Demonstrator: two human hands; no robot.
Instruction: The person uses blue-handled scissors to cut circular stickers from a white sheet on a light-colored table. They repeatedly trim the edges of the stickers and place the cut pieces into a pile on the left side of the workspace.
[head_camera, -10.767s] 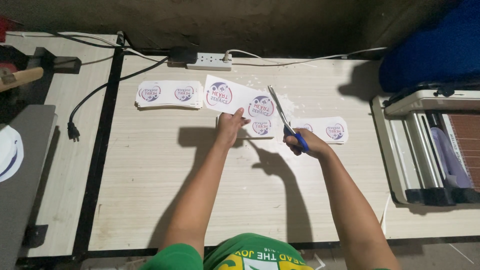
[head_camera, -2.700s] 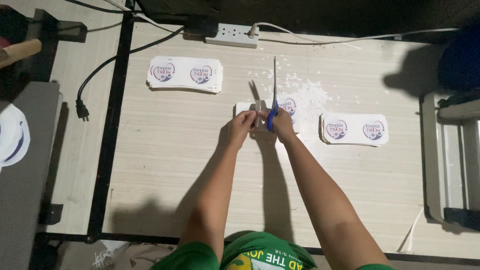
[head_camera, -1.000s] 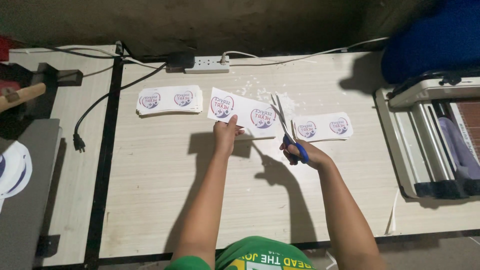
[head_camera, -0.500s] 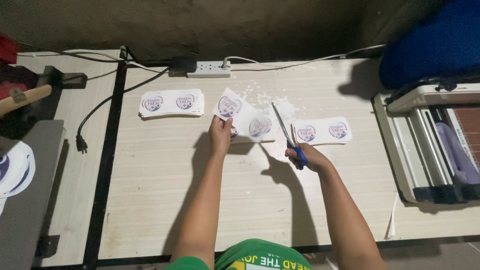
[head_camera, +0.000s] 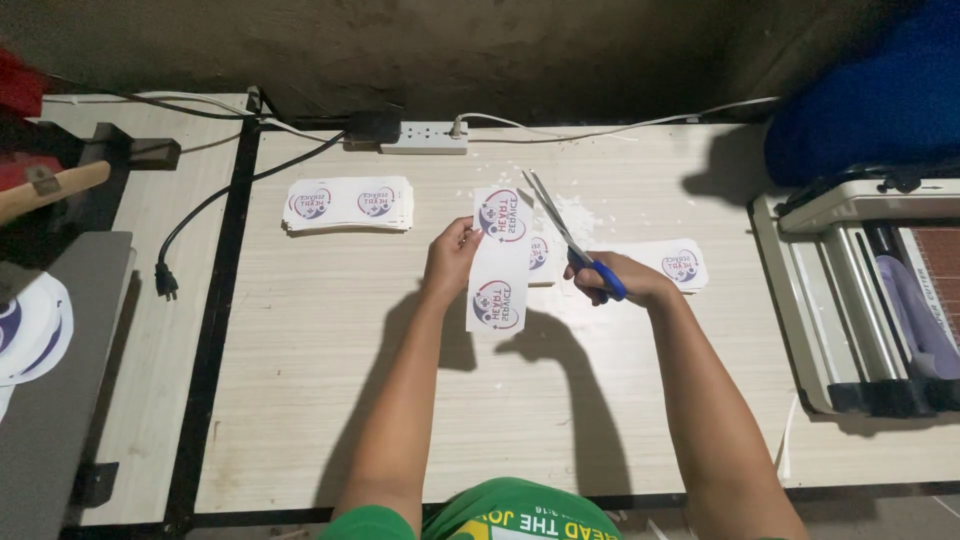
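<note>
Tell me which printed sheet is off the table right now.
The upright strip with two round logos, pinched in the left hand. The stack far left and the sheets by the right hand lie flat.

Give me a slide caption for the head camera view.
Left hand holds a printed paper strip upright while right hand works blue-handled scissors over a wooden table.

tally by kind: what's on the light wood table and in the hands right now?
Sticker strip in left hand: 1
Sticker stacks lying on the table: 3
Scissors in right hand: 1
Power strip: 1
Total: 6
</note>
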